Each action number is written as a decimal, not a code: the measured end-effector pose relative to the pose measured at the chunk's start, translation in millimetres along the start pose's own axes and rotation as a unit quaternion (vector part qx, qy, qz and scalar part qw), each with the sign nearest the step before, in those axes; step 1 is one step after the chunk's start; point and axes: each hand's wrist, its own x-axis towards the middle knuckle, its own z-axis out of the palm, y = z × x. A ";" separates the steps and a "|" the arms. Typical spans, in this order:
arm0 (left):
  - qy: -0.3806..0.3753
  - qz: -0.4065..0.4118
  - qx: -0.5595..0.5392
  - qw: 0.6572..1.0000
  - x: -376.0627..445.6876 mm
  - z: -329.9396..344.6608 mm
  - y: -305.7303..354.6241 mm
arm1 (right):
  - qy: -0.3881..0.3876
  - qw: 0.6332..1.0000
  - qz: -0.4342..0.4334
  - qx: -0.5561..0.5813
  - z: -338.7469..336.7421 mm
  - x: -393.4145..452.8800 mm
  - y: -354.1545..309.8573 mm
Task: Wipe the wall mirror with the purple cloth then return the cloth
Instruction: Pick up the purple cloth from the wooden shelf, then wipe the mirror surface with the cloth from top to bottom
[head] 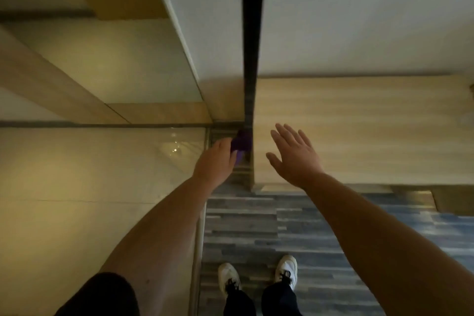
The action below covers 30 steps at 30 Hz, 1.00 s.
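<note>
From the head view, the person stands looking steeply down along the wall, both bare arms stretched forward. The left hand (215, 159) is closed around the purple cloth (241, 142), bunched in its fingers and held low against the bottom of the mirror (102, 161), right where the glass meets a dark vertical strip (252, 33) that runs up the wall. The cloth sits at the mirror's lower right corner, just above the floor; whether it presses the glass itself or the frame beside it is hard to tell in the blur. The right hand (295, 154) is empty, fingers spread wide, palm facing a pale wood-grain panel (359, 131) to the right of the strip, close to it, though contact cannot be judged. The mirror surface shows warm yellowish reflections and a small bright glint near the cloth. Below, a grey-blue striped floor (320, 233) carries two white shoes (286, 268) with dark laces, set side by side, with dark trouser legs above them. A dark short sleeve (102, 295) covers the left upper arm.
</note>
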 end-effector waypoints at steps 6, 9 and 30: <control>0.043 -0.150 -0.310 0.938 -33.0 -116.8 -39.3 | 0.037 0.998 -0.051 0.009 -65.7 31.4 -105.8; 0.050 -0.177 -0.388 0.903 -45.3 -168.5 -60.0 | 0.054 0.996 -0.071 -0.001 -97.8 48.7 -158.8; 0.393 0.072 0.331 0.855 14.5 -510.2 -135.8 | 0.370 0.905 -0.156 -0.143 -353.7 197.2 -333.5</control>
